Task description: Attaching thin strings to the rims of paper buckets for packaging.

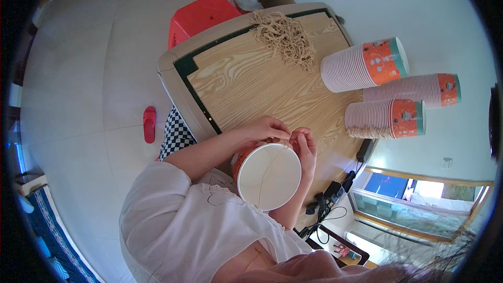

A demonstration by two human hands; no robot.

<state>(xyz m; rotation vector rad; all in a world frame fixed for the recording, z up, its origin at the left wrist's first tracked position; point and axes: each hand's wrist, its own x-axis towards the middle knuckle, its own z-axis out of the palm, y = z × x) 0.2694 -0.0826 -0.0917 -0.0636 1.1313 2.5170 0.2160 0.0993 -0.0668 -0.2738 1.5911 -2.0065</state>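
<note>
A white-lined paper bucket (pixel 270 178) with an orange outside rests against my body, its mouth facing up. A thin tan cord (pixel 263 181) runs across its mouth to the far rim. At that rim my left hand (pixel 268 128) is closed, its fingertips pinching the cord. Close beside it, my right hand (pixel 305 144) pinches the cord too, forming a small loop between the fingertips. The right forearm passes partly behind the bucket.
A heap of tan cords (pixel 285 36) lies at the table's far end. Stacked paper buckets (pixel 361 65) stand at the right, several deep. Black cables with a power adapter (pixel 334 192) lie by the right table edge. A red stool (pixel 201 18) stands beyond the table.
</note>
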